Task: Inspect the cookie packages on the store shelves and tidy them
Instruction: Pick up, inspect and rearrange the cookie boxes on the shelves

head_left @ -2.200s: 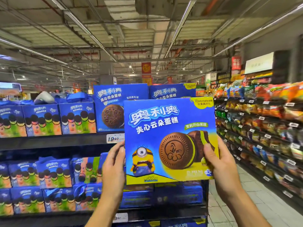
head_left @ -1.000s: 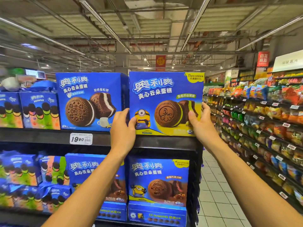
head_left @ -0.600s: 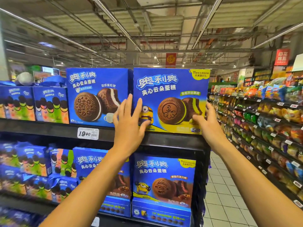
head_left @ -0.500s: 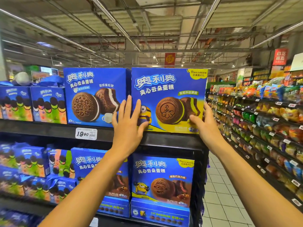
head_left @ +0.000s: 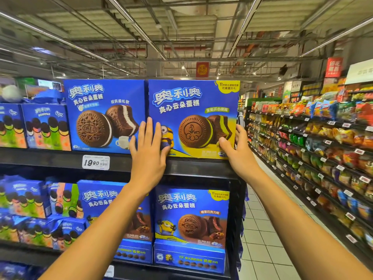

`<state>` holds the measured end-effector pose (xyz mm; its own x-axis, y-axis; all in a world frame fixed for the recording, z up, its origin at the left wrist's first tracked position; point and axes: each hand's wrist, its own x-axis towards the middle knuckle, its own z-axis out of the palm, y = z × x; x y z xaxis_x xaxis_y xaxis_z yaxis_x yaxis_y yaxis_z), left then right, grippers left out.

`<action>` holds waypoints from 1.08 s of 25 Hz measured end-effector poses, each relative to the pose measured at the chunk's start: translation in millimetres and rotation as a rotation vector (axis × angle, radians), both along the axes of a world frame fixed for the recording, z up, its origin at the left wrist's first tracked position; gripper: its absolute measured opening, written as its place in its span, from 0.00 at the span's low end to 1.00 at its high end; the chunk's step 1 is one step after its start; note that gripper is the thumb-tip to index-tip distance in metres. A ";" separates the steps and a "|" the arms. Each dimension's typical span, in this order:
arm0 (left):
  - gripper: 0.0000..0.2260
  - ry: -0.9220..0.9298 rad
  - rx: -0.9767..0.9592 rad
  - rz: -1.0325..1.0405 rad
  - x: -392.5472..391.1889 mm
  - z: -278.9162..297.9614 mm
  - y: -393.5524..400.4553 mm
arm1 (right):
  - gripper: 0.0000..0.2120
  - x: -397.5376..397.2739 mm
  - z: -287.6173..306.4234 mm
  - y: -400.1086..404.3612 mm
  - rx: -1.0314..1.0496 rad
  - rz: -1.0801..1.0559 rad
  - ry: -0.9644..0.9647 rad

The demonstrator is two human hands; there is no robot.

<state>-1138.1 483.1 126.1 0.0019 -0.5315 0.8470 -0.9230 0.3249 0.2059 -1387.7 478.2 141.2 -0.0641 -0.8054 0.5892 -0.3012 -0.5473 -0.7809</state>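
A blue and yellow cookie box (head_left: 191, 102) with a cartoon figure stands upright at the right end of the top shelf (head_left: 60, 160). My left hand (head_left: 148, 152) lies flat with straight fingers against the box's lower left front. My right hand (head_left: 238, 150) holds the box's lower right corner, thumb on the front and fingers round the side edge. A blue box with a white-cream cookie picture (head_left: 105, 116) stands directly to the left, touching it.
Smaller blue cookie packs (head_left: 46, 126) line the top shelf at left. The lower shelf carries more blue boxes (head_left: 191, 217) and packs. A price tag (head_left: 95, 162) hangs on the shelf edge. A tiled aisle (head_left: 262, 239) and snack shelves (head_left: 323, 158) run along the right.
The box went from in front of me onto the top shelf's right end. My left hand then let go of its edge and flattened against its front.
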 end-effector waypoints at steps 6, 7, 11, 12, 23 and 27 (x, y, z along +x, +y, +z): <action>0.29 0.092 0.011 -0.114 5.2 -14.1 18.9 | 0.34 -5.6 -6.0 22.9 0.017 0.005 0.006; 0.28 0.155 -0.012 -0.155 6.8 -20.4 26.9 | 0.33 -7.0 -11.8 29.9 -0.006 -0.022 -0.039; 0.23 0.438 -0.042 -0.300 18.2 -61.8 59.2 | 0.20 -6.4 -58.6 67.4 -0.226 -0.188 -0.212; 0.22 0.502 -0.008 -0.314 20.7 -74.7 66.1 | 0.17 -3.9 -74.6 74.8 -0.242 -0.229 -0.217; 0.27 -0.084 0.294 -0.086 11.6 -120.5 52.4 | 0.30 37.8 -142.7 61.8 -0.058 -0.496 0.798; 0.30 -0.091 0.319 -0.081 15.0 -117.6 43.8 | 0.30 34.0 -143.5 59.5 -0.074 -0.540 0.794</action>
